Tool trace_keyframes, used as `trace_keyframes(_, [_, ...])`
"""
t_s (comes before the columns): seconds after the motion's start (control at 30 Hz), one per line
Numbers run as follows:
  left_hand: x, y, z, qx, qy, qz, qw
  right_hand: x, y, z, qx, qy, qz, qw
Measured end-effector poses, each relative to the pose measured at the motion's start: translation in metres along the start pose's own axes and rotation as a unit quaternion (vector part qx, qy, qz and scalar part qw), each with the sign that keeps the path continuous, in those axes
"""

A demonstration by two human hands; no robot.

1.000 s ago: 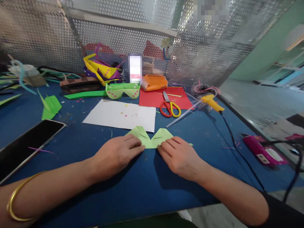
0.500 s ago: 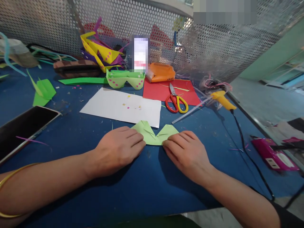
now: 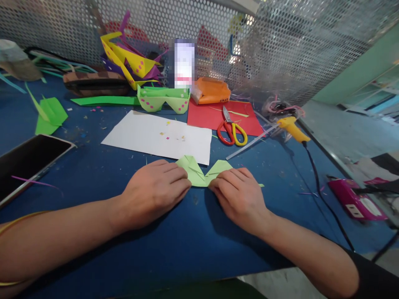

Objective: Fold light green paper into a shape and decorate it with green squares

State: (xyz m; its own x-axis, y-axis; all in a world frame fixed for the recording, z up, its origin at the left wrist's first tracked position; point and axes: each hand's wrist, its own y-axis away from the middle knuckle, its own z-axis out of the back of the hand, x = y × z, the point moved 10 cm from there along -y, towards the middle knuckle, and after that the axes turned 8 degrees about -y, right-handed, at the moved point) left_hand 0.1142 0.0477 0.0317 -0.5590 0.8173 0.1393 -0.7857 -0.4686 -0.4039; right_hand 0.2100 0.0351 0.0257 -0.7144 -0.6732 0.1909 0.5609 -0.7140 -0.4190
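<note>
Lying at the far left of the blue table point(image 3: 93, 178) is a dark phone point(image 3: 28, 160), with green paper scraps point(image 3: 50, 116) beyond it. Near the middle, the left hand point(image 3: 156, 193) is pressing flat, palm down with fingers together, on the left end of a folded light green paper piece point(image 3: 199, 172). The right hand point(image 3: 240, 197) is pressing the same way on its right end, so only the two peaked flaps between the hands are showing. Just beyond the piece, a white sheet point(image 3: 156, 135) is lying flat. Farther right, red-and-yellow scissors point(image 3: 230, 131) are resting on a red sheet point(image 3: 205, 118), and a yellow glue gun point(image 3: 291, 128) is lying near the right edge.
</note>
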Motion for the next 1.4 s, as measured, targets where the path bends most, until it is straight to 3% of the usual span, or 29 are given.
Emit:
trace_keyframes(0.17, [0.008, -0.003, -0.003, 0.005, 0.057, 0.035, 0.998, -0.013, -0.006, -0.005, 0.020, -0.026, -0.075, 0.997])
trace_keyframes(0.33, [0.017, -0.005, -0.016, 0.062, 0.083, 0.075, 0.992, -0.021, -0.009, -0.012, 0.058, -0.013, -0.127, 0.990])
trace_keyframes(0.73, [0.025, -0.014, -0.031, 0.152, -0.045, 0.044, 0.986, -0.032, -0.013, -0.019, 0.142, 0.025, -0.187, 0.972])
trace_keyframes(1.0, [0.023, -0.015, -0.030, 0.158, -0.099, 0.025, 0.982, -0.040, -0.012, -0.021, 0.156, 0.013, -0.220, 0.963])
trace_keyframes(1.4, [0.027, -0.017, -0.019, 0.115, -0.137, 0.011, 0.984, -0.046, -0.011, -0.021, 0.144, -0.033, -0.247, 0.958])
